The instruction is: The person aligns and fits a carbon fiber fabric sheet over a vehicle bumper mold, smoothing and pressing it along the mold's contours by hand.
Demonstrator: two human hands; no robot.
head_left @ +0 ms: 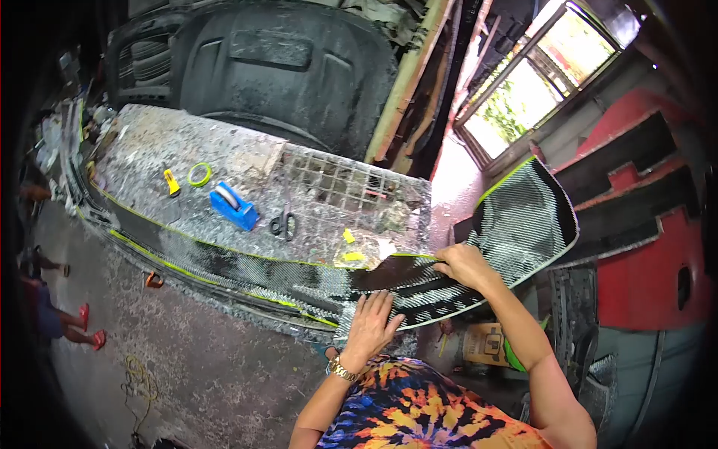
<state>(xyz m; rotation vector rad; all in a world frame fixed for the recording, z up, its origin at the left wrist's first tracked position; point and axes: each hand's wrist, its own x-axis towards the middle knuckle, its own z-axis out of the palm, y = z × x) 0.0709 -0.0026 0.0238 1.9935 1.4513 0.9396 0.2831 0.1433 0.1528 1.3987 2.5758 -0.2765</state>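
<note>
A long curved part covered in black and silver carbon-fibre-weave cloth lies along the workbench's near side, its edges lined with yellow-green tape. My left hand rests flat on the cloth at the near edge, fingers stretched out. Further right, my right hand is at the part's upper edge, its fingers curled together where the tape line meets them; the fingertips are partly hidden. Beyond that hand the wide end of the part rises, covered in the same weave.
On the stained workbench are a blue tape dispenser, black scissors, a green tape roll and a yellow-handled tool. An orange clamp grips the near edge. Red panels stand at right; another person's legs show at left.
</note>
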